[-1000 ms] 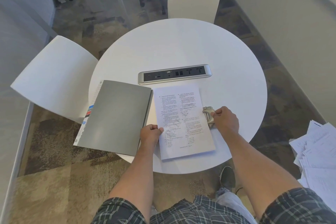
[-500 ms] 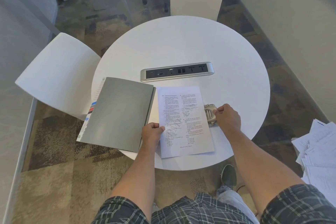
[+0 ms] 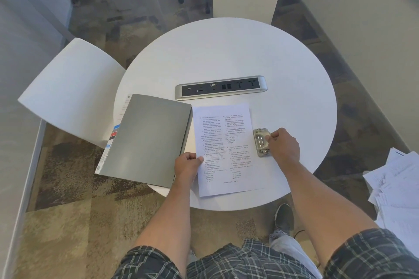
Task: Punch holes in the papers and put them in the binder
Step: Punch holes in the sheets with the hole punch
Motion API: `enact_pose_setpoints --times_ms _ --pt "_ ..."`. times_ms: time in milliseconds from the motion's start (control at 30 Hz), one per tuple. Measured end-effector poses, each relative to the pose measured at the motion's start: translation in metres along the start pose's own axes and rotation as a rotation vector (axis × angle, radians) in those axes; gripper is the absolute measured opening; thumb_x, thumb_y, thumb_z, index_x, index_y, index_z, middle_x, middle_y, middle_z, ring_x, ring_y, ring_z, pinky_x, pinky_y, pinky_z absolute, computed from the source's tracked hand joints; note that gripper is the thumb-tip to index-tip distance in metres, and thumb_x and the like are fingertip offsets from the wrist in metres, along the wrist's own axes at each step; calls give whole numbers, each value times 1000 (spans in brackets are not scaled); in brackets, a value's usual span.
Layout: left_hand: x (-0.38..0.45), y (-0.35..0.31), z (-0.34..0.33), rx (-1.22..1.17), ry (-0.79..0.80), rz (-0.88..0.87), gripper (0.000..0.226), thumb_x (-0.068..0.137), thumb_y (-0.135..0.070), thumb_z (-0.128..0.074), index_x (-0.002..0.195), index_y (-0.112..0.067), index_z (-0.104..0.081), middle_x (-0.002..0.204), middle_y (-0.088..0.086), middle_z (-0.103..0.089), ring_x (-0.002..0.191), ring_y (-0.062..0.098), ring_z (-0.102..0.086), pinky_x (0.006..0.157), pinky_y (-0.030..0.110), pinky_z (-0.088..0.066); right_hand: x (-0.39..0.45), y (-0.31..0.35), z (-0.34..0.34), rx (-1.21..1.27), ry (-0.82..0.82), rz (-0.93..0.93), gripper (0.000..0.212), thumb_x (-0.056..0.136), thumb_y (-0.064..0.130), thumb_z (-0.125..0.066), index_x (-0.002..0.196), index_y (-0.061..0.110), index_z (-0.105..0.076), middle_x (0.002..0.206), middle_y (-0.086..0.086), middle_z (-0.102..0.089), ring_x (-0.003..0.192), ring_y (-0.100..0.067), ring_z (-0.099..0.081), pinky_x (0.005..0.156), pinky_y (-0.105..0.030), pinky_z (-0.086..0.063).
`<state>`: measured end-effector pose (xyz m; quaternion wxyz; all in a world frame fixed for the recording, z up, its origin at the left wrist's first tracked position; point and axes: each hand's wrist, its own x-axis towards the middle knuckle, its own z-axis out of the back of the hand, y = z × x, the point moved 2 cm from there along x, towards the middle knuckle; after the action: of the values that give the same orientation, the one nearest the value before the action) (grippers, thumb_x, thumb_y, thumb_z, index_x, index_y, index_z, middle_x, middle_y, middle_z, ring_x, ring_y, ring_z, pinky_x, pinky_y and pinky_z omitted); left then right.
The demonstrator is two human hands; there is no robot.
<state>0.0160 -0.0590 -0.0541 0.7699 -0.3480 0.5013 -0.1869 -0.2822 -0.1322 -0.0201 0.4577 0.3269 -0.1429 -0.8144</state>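
On table (image 3: 226,52), paper (image 3: 226,149) lengthwise toward person

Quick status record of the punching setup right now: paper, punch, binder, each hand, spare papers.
paper: printed sheet flat on the round table, right of the binder
hole punch: metal, at the sheet's right edge
binder: grey, closed, overhanging the table's left edge
left hand: pinches the sheet's left edge
right hand: grips the punch
spare papers: loose pile off the table, far right
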Motion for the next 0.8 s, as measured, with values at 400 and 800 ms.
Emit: enact_pose_setpoints --times_ms 400,800 --pt "0 -1 -2 -57 -2 33 11 88 2 -74 82 -3 -65 82 8 -73 70 21 -68 57 24 -51 -2 2 0 -13 -9 17 12 98 31 -58 100 19 -58 83 2 -64 84 -26 -61 66 -33 -43" --pt "7 1 -6 -65 13 67 15 88 0 -74 78 -5 -65 84 12 -73 67 21 -67 60 26 -52 -1 0 -2 -19 -18 29 11 97 30 -59 98 20 -57 87 -1 -68 86 -28 -62 68 -35 -45"
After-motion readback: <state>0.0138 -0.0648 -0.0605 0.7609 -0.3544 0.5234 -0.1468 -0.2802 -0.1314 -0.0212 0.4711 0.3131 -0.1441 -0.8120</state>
